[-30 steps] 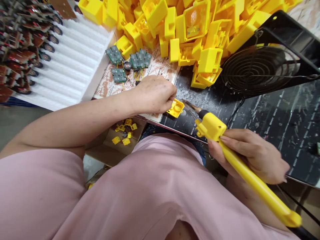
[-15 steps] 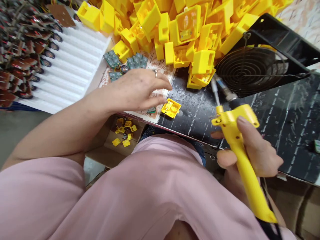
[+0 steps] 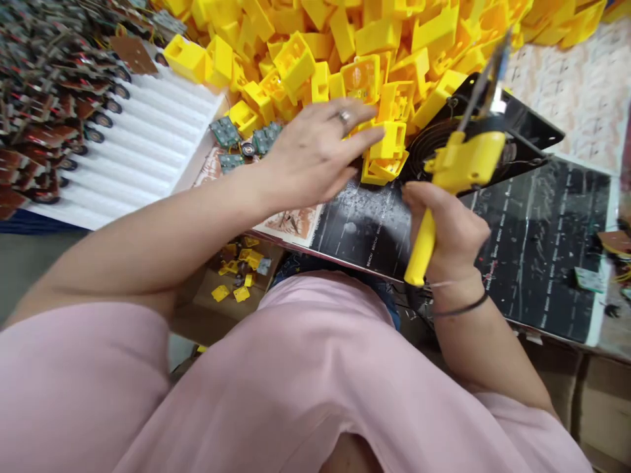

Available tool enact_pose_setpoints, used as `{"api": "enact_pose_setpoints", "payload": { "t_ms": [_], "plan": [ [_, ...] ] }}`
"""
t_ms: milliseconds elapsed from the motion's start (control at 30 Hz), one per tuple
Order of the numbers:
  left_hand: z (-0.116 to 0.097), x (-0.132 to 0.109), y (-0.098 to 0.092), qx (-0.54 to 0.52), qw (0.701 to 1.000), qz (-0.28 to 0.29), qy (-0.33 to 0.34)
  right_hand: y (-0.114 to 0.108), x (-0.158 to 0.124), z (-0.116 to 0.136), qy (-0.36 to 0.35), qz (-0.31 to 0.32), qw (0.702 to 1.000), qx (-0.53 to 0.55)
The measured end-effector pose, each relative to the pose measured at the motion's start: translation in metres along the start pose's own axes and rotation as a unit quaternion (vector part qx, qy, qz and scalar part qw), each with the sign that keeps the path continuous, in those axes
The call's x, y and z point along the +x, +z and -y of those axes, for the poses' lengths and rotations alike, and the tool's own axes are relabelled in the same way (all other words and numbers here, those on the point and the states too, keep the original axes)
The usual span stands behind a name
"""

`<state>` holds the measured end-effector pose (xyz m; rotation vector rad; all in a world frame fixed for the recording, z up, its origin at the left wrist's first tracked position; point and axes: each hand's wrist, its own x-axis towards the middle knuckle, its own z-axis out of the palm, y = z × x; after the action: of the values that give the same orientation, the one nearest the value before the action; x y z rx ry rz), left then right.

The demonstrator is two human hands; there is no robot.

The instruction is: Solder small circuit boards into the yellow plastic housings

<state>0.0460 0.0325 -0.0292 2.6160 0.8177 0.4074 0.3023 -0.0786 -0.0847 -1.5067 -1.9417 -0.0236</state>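
My left hand [image 3: 313, 154], a ring on one finger, reaches over the bench with its fingers apart. Its fingertips are at the nearest yellow plastic housing [image 3: 393, 139] of a large heap; whether they touch it I cannot tell. In my right hand [image 3: 451, 226] is a yellow soldering gun [image 3: 468, 164], gripped by its handle with the metal tip pointing up and away. Behind the gun stands a black fan [image 3: 535, 125], partly covered by it. Small green circuit boards [image 3: 224, 131] lie just beyond my left forearm.
On the left, a white ridged foam tray [image 3: 158, 131] bears many brown circuit boards [image 3: 64, 135] with round parts. A cardboard box [image 3: 207, 292] below the bench edge holds small yellow pieces. A black mat [image 3: 547, 249] covers the bench's right side, with a green board [image 3: 589, 279] on it.
My left hand has moved forward to the heap. The small yellow part has gone from the mat, and a greyish piece now shows in the box. My right hand has raised the soldering gun, tip upward.
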Motion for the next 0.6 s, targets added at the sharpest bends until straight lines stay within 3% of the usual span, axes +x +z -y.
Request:
{"api": "enact_pose_setpoints", "payload": {
  "t_ms": [100, 167, 233, 333, 367, 433, 500, 533, 600],
  "plan": [
    [-0.001, 0.049, 0.014, 0.016, 0.999, -0.023, -0.027, 0.013, 0.026, -0.008, -0.041, -0.028, 0.994, -0.097],
    [-0.002, 0.059, 0.009, 0.047, 0.997, -0.04, -0.045, 0.02, 0.037, -0.014, -0.08, -0.022, 0.986, -0.148],
    [-0.003, 0.049, -0.009, 0.071, 0.993, -0.069, -0.064, 0.025, 0.041, -0.02, -0.113, -0.013, 0.981, -0.159],
    [-0.011, 0.014, -0.044, 0.124, 0.982, -0.11, -0.092, 0.031, 0.044, -0.027, -0.134, -0.012, 0.98, -0.148],
    [-0.016, 0.001, -0.053, 0.163, 0.978, -0.091, -0.095, 0.032, 0.044, -0.029, -0.138, -0.016, 0.98, -0.145],
    [-0.029, -0.02, -0.056, 0.245, 0.965, 0.018, -0.094, 0.033, 0.046, -0.027, -0.153, -0.027, 0.977, -0.144],
    [-0.043, -0.035, -0.043, 0.289, 0.943, 0.151, -0.073, 0.03, 0.045, -0.02, -0.178, -0.04, 0.972, -0.15],
    [-0.047, -0.041, -0.031, 0.29, 0.937, 0.187, -0.051, 0.027, 0.042, -0.013, -0.185, -0.04, 0.97, -0.154],
    [-0.049, -0.05, -0.007, 0.263, 0.951, 0.16, -0.012, 0.018, 0.033, 0.005, -0.176, -0.026, 0.971, -0.158]
  ]
}}
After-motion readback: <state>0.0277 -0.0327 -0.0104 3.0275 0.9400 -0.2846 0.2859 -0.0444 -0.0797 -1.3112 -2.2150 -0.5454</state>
